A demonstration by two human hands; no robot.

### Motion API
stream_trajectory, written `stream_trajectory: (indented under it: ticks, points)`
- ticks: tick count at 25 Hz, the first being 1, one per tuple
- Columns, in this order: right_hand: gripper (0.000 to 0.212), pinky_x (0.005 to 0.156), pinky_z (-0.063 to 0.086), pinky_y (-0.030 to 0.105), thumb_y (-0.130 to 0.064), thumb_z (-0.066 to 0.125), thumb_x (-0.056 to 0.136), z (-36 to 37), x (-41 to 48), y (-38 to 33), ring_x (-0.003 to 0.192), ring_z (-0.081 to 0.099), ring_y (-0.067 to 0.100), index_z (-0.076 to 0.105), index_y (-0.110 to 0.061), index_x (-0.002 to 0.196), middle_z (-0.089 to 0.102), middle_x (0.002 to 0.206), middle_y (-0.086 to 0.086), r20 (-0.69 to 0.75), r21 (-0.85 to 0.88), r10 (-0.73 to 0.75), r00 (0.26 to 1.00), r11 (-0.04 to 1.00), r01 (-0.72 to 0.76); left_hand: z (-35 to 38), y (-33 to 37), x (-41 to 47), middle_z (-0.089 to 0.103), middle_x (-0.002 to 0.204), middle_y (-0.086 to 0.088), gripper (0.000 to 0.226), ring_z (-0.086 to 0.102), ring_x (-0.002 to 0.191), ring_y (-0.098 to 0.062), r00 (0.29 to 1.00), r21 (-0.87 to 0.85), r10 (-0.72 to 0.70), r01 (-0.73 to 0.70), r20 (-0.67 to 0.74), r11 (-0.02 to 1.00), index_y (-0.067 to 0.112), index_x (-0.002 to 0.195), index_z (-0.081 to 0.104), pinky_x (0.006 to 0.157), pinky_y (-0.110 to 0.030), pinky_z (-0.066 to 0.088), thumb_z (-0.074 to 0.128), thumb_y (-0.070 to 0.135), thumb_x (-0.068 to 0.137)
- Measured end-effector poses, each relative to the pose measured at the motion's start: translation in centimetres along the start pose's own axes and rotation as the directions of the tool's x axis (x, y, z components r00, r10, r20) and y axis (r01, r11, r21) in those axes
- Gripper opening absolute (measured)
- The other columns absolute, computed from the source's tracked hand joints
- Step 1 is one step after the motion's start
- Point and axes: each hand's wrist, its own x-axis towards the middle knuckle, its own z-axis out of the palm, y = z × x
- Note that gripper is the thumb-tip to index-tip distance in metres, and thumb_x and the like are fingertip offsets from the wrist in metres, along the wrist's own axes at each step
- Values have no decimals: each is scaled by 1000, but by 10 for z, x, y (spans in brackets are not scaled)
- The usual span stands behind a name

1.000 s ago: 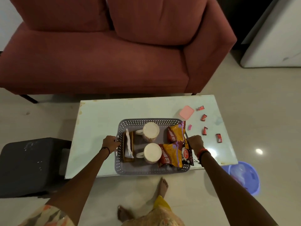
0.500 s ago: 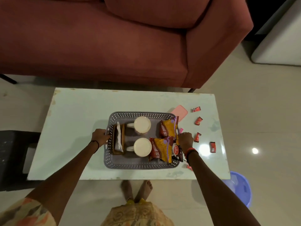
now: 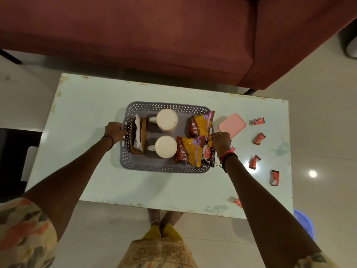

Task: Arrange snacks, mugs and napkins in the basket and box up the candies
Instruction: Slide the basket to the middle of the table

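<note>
A grey perforated basket [image 3: 154, 168] sits mid-table. Inside it stand two white mugs [image 3: 167, 120] [image 3: 166, 146], a brown napkin holder with white napkins [image 3: 138, 135] at the left, and yellow-and-maroon snack packets [image 3: 201, 123] [image 3: 190, 150] at the right. My left hand [image 3: 114, 130] grips the basket's left handle. My right hand [image 3: 221, 141] grips its right rim beside the packets. A pink candy box [image 3: 232, 126] lies just right of the basket. Several red wrapped candies [image 3: 258, 121] [image 3: 259, 138] [image 3: 254, 161] lie scattered further right.
The pale table [image 3: 92, 117] stands before a maroon sofa [image 3: 154, 35]. One candy [image 3: 238, 202] lies near the table's front edge. A dark stool [image 3: 13, 151] is at the left, a blue tub [image 3: 305, 223] on the floor at the right. My feet [image 3: 164, 217] are under the front edge.
The view has tilted down and closer over the table. The basket has slid away from the table's front edge toward the middle, both hands still on its sides.
</note>
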Motion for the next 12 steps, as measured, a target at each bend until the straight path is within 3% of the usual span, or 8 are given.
stream_trajectory:
  ticks: [2,6,9,12]
  points:
    - [25,68,42,30,-6,51,93,10,6,-5,101,65,37,66,11,103,68,110,26,-57,19,-19,998,1000,20,-1,-3,10,61,93,-19,23,59,87,-30,1000,-7,-5,5,-2,1000,-13,104,63,84,-47,55,62,-3,83]
    - [24,63,42,29,-6,52,93,19,9,-5,89,64,31,66,11,102,68,109,26,-47,27,-2,999,1000,3,-1,-6,18,62,96,-17,28,59,89,-29,1000,-42,-11,11,8,999,-9,110,62,68,-30,61,60,-4,83]
    - [27,72,45,32,-8,49,95,19,10,-4,104,62,37,63,10,110,65,116,26,-9,-16,12,1000,1000,-12,-2,-9,25,62,98,-18,30,59,90,-28,1000,-62,-13,15,28,998,-8,113,62,86,-45,54,61,-2,84]
    - [29,75,45,31,-8,47,96,15,6,-9,113,59,37,60,8,116,63,121,25,18,-38,32,999,999,-31,-3,-12,28,61,96,-17,24,58,90,-27,998,-66,-12,16,61,998,-5,108,64,75,-38,58,62,1,85]
